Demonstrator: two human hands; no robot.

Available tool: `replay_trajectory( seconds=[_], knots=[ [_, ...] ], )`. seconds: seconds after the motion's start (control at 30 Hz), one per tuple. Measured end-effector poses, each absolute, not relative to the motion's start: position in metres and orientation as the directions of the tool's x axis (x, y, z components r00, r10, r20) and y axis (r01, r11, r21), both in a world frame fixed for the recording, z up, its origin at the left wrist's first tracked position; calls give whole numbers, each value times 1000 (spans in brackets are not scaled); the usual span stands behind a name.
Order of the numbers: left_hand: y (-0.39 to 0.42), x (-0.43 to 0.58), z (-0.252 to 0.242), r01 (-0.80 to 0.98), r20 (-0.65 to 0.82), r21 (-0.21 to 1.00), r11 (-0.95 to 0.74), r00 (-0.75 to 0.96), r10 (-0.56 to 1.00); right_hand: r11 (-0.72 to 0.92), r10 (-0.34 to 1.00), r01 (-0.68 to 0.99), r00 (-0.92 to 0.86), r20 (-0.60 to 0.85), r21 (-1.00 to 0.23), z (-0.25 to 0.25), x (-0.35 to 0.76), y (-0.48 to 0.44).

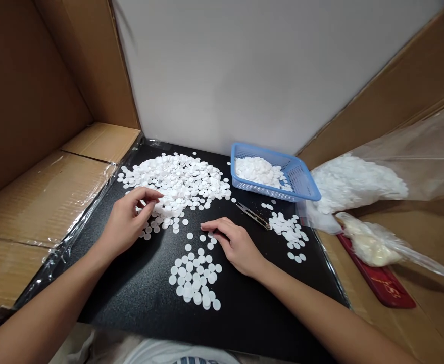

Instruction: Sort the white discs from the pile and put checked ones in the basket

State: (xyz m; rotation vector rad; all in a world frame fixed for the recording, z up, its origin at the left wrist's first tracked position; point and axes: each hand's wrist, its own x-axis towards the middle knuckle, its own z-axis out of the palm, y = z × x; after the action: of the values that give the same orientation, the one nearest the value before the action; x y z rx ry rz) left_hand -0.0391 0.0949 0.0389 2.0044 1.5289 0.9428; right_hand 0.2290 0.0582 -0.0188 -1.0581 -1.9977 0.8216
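A black mat (131, 293) carries a big heap of white discs (176, 182). The left hand (125, 225) pinches discs at the heap's near edge, fingers narrow. The right hand (237, 245) lies flat, fingertips touching loose discs (195, 275).

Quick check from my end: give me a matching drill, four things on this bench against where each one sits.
Things:
1. blue basket
2. thread snips
3. left hand
4. red case

Places:
A. under the clear bags, off the mat's right edge
B. at the near edge of the big pile of white discs
C. at the back of the black mat, holding white discs
D. on the mat between the basket and the right hand

Pairs: 1-C, 2-D, 3-B, 4-A
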Motion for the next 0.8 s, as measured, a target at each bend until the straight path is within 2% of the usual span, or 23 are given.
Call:
replay_trajectory(
  seconds=[0.13,0.27,0.33,0.47,0.57,0.67,0.8],
  knots=[
    [88,-49,30,652,251,683,-328,212,945,433,872,383,-408,271,-816,-18,224,51],
    [82,-48,17,648,252,639,-414,332,909,430,843,358,-489,226,-829,-11,214,38],
    [79,-43,9,656,244,594,-466,404,881,456,826,349,-509,243,-819,-7,209,39],
    [75,-30,-1,716,248,439,-543,484,839,493,852,425,-414,321,-759,-4,198,67],
    [74,-24,-3,761,249,321,-564,506,826,474,866,524,-422,267,-707,-8,189,91],
    [73,-25,-3,760,260,271,-590,532,805,483,853,541,-469,230,-689,-12,182,99],
    [71,-27,-4,756,293,229,-613,547,784,502,831,480,-499,246,-720,-11,187,94]
  ],
)
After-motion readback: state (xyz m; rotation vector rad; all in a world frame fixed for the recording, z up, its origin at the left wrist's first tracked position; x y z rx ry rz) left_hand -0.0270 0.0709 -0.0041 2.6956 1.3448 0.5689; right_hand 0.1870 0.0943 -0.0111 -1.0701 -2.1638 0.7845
